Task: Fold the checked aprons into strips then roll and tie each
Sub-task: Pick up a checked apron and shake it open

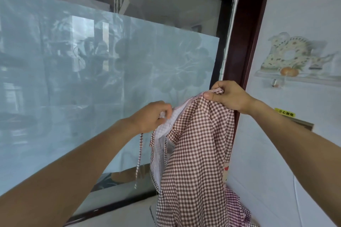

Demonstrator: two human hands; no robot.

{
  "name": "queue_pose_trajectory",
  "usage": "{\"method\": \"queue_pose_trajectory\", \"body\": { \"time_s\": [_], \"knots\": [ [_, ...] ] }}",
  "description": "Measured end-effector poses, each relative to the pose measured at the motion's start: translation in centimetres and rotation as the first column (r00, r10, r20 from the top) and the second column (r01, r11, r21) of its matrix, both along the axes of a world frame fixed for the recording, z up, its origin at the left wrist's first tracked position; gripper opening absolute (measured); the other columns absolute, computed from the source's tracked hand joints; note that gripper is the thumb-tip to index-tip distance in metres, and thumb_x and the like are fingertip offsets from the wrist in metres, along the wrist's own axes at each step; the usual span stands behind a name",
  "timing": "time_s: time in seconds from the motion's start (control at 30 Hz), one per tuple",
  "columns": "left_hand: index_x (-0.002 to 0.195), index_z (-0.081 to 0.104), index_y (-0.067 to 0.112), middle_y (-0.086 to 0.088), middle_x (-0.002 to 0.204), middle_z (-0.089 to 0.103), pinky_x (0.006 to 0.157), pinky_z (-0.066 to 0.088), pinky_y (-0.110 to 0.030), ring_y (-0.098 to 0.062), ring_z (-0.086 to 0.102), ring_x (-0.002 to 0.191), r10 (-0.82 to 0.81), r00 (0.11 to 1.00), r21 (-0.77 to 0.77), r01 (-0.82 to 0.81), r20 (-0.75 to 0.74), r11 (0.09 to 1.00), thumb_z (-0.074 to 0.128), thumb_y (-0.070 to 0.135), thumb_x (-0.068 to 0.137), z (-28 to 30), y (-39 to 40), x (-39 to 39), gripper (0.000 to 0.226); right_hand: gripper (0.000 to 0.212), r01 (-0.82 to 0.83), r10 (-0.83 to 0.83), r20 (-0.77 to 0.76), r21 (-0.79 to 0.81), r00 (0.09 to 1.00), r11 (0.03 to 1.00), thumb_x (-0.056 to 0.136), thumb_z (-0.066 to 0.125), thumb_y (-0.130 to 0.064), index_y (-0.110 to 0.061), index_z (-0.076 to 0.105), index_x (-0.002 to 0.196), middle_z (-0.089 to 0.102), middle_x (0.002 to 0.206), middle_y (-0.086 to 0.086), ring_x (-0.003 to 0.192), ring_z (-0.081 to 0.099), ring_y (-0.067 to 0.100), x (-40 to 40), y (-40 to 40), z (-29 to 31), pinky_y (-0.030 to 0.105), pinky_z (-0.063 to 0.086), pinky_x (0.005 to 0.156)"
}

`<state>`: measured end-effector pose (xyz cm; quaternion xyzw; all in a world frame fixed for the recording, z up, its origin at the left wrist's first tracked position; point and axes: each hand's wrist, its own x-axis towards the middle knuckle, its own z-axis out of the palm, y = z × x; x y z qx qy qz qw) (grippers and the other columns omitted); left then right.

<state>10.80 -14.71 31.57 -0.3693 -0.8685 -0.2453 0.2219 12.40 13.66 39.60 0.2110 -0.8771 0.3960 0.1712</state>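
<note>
A person holds up a brown-and-white checked apron point(195, 153) in front of a frosted glass panel point(92, 70), both arms stretched out at about chest height. The right hand point(228, 96) is the higher of the 2: its thumb and curled fingers pinch the top edge of the cloth, bunching it a little just beside the dark wooden frame point(245, 42). The left hand point(154, 116) sits lower and to the left, fingers curled in on the pale reverse side of the apron's edge, gripping it there. Between the 2 hands the top edge slopes up towards the right and the fabric folds over, so that the lighter inside face shows along the left border.

From the left hand a thin checked tie strap point(139, 156) hangs straight down, loose, its end dangling in front of the glass. The rest of the apron drops in soft folds and piles at the bottom right on the pale surface point(129, 215) below, where a darker purple-checked cloth point(236, 206) lies against it.

On the white tiled wall point(295, 153) to the right there is a decorative tile picture point(289, 53) of crockery and fruit, and below it a small yellow sticker point(285, 112).
</note>
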Motion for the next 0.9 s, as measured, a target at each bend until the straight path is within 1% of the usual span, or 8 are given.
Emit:
{"method": "queue_pose_trajectory", "body": {
  "time_s": [0.13,0.2,0.27,0.4,0.57,0.7,0.83,0.9],
  "knots": [
    [0.088,0.076,0.012,0.009,0.088,0.059,0.079,0.044,-0.022,-0.005,0.056,0.08,0.184,0.982,-0.19,-0.175,0.031,0.966,0.057,0.003,0.087,0.1,1.0,0.6,0.021,0.029,-0.094,0.094,0.04,-0.002,0.995,0.996,0.067,0.082,-0.035,-0.012,0.071,0.082,0.073,0.081,-0.002,0.081,0.071,0.013,1.2,0.3,0.7,0.029,0.057,0.079],
    [0.099,0.072,0.006,-0.005,0.101,0.061,0.087,0.049,-0.033,-0.02,0.06,0.094,0.294,0.956,-0.219,-0.291,-0.022,0.931,0.057,0.014,0.085,0.0,1.5,0.6,0.022,0.028,-0.139,0.135,0.077,0.048,0.988,0.989,0.066,0.082,-0.033,-0.013,0.073,0.083,0.074,0.083,-0.002,0.082,0.071,0.012,1.9,0.2,1.1,0.023,0.054,0.075],
    [0.122,0.061,0.009,-0.009,0.116,0.051,0.098,0.044,-0.041,-0.025,0.053,0.109,0.354,0.935,-0.225,-0.349,-0.022,0.91,0.059,0.026,0.084,-0.2,1.8,0.4,0.041,0.03,-0.175,0.165,0.109,0.087,0.98,0.981,0.065,0.083,-0.032,-0.013,0.074,0.085,0.074,0.085,-0.001,0.084,0.071,0.013,2.3,0.1,1.3,0.02,0.053,0.075],
    [0.15,0.031,0.016,-0.006,0.137,0.036,0.111,0.034,-0.038,-0.022,0.038,0.128,0.265,0.937,-0.243,-0.209,0.228,0.947,0.065,0.03,0.086,-0.8,3.1,0.8,0.074,0.025,-0.239,0.218,0.18,0.105,0.959,0.965,0.064,0.084,-0.025,-0.014,0.075,0.084,0.073,0.082,-0.002,0.082,0.069,0.012,2.9,0.2,1.3,0.019,0.052,0.076],
    [0.118,0.067,0.024,0.006,0.115,0.065,0.095,0.047,-0.027,-0.013,0.06,0.109,-0.019,0.833,-0.021,0.037,0.553,0.999,0.063,0.011,0.083,-2.7,5.2,0.8,0.038,0.024,-0.273,0.245,0.218,0.108,0.945,0.956,0.064,0.084,-0.022,-0.013,0.075,0.085,0.074,0.087,0.002,0.087,0.07,0.017,3.4,0.6,1.1,0.027,0.054,0.084],
    [0.122,0.062,0.02,0.013,0.104,0.063,0.082,0.045,-0.012,-0.004,0.061,0.097,-0.102,0.831,0.106,0.053,0.547,0.993,0.061,-0.003,0.085,-4.4,7.6,0.9,0.043,0.026,-0.263,0.226,0.23,0.149,0.947,0.953,0.068,0.083,-0.023,-0.012,0.074,0.089,0.074,0.088,0.001,0.089,0.07,0.016,3.6,1.1,0.9,0.028,0.051,0.086],
    [0.135,0.052,0.034,0.002,0.127,0.051,0.105,0.039,-0.028,-0.015,0.052,0.118,-0.083,0.882,0.178,-0.001,0.463,0.984,0.065,0.018,0.087,-4.5,9.7,0.4,0.053,0.02,-0.279,0.217,0.279,0.205,0.935,0.938,0.071,0.082,-0.018,-0.013,0.074,0.089,0.074,0.091,0.001,0.092,0.069,0.016,4.0,1.8,0.5,0.025,0.05,0.087],
    [0.128,0.056,0.036,0.002,0.125,0.057,0.105,0.043,-0.033,-0.014,0.056,0.114,-0.127,0.862,0.134,0.069,0.492,0.989,0.064,0.026,0.088,-4.2,10.8,0.3,0.043,0.016,-0.297,0.225,0.302,0.219,0.927,0.929,0.075,0.081,-0.013,-0.014,0.074,0.089,0.075,0.091,0.001,0.092,0.069,0.016,4.2,2.1,0.5,0.023,0.05,0.085]
  ]
}}
